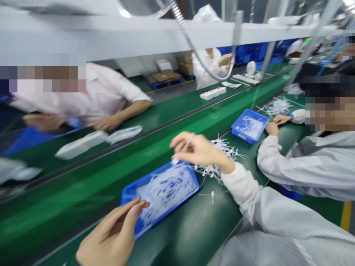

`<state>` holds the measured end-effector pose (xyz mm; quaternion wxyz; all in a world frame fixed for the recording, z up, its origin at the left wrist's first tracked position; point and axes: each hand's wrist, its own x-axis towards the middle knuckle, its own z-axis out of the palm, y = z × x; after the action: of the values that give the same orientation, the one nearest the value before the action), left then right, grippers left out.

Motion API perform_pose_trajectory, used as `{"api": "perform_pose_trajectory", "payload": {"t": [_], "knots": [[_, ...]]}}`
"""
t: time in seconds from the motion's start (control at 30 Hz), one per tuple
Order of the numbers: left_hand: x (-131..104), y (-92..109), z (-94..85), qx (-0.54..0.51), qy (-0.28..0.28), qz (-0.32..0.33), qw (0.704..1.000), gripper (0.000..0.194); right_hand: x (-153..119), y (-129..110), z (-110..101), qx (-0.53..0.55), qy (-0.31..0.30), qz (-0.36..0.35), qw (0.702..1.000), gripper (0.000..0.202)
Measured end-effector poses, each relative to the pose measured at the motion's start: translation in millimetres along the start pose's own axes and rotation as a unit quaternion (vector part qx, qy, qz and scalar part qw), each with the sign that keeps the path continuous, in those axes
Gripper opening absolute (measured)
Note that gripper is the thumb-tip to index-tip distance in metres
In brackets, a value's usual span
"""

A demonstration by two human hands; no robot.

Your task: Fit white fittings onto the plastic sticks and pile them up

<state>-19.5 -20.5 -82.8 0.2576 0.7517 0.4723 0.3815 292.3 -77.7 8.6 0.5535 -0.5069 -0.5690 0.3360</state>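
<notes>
My right hand (198, 149) is over the far right end of a blue tray (166, 218), its fingers closed around a thin white plastic stick (188, 142) with a small white end piece at its lower tip. Many thin white plastic pieces (166, 188) fill the tray in a loose heap. By the tray's near left corner is my left hand (111, 232), thumb and fingertips pinched together; whatever is between them is too small to make out. Beyond my right wrist lies a pile of similar white pieces (222, 151), partly hidden by that hand and forearm.
One loose white piece (212, 195) lies on the green table. A green conveyor belt (91, 188) runs alongside. To the right, a co-worker's hands (273, 127) are beside another blue tray (235, 131). Across the belt, another person's arm (124, 114) rests near white trays (83, 145).
</notes>
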Motion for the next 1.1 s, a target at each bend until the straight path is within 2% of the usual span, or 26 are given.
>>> {"api": "perform_pose_trajectory", "payload": {"t": [0.03,0.07,0.13,0.2,0.23,0.3,0.33,0.37,0.43,0.47,0.53,0.6,0.7,0.77,0.83,0.93,1.03,1.1], "knots": [[-6,-5,-9.3,0.003,0.039,-0.040,0.998,0.025,-6,-4,-18,-0.081,0.012,0.003,0.997,0.032],[-12,-17,-19.0,0.014,0.076,-0.073,0.994,0.020,-10,-6,-37,-0.160,0.013,0.003,0.987,0.030],[-23,-56,-37.9,0.061,0.127,-0.111,0.984,0.025,-18,-3,-76,-0.273,0.025,0.015,0.961,0.034],[-41,-104,-53.1,0.169,0.167,-0.121,0.964,0.038,-25,7,-110,-0.359,0.028,0.049,0.932,0.040],[-52,-125,-58.2,0.231,0.173,-0.115,0.951,0.050,-28,13,-124,-0.387,0.014,0.056,0.920,0.037],[-75,-157,-62.0,0.323,0.131,-0.140,0.927,0.080,-34,26,-143,-0.403,-0.008,0.053,0.914,0.048],[-85,-166,-61.0,0.344,0.100,-0.164,0.919,0.085,-35,31,-148,-0.414,0.004,0.033,0.910,0.056],[-93,-171,-58.7,0.350,0.074,-0.174,0.917,0.080,-33,36,-149,-0.432,0.023,0.000,0.902,0.060],[-101,-174,-52.7,0.347,0.050,-0.170,0.921,0.066,-22,41,-136,-0.456,0.056,-0.063,0.886,0.062],[-101,-174,-50.1,0.344,0.054,-0.171,0.922,0.061,-14,43,-121,-0.450,0.040,-0.087,0.888,0.060],[-98,-171,-47.3,0.334,0.072,-0.183,0.922,0.054,2,45,-77,-0.412,-0.055,-0.112,0.902,0.052],[-94,-168,-46.6,0.320,0.087,-0.191,0.924,0.048,15,50,-23,-0.375,-0.201,-0.098,0.900,0.039],[-91,-166,-47.7,0.285,0.083,-0.186,0.936,0.044,23,72,50,-0.420,-0.336,-0.076,0.840,0.027],[-89,-168,-50.1,0.250,0.066,-0.174,0.950,0.039,24,91,79,-0.449,-0.365,-0.042,0.815,0.026],[-87,-170,-54.7,0.216,0.047,-0.161,0.962,0.033,20,107,92,-0.459,-0.368,-0.019,0.809,0.025],[-84,-170,-64.6,0.186,0.049,-0.153,0.969,0.033,15,117,94,-0.450,-0.360,-0.018,0.817,0.022],[-74,-155,-71.9,0.161,0.120,-0.160,0.966,0.043,16,114,89,-0.422,-0.341,-0.035,0.840,0.021],[-61,-133,-71.2,0.116,0.170,-0.145,0.968,0.044,20,107,83,-0.404,-0.318,-0.051,0.856,0.021]]}}
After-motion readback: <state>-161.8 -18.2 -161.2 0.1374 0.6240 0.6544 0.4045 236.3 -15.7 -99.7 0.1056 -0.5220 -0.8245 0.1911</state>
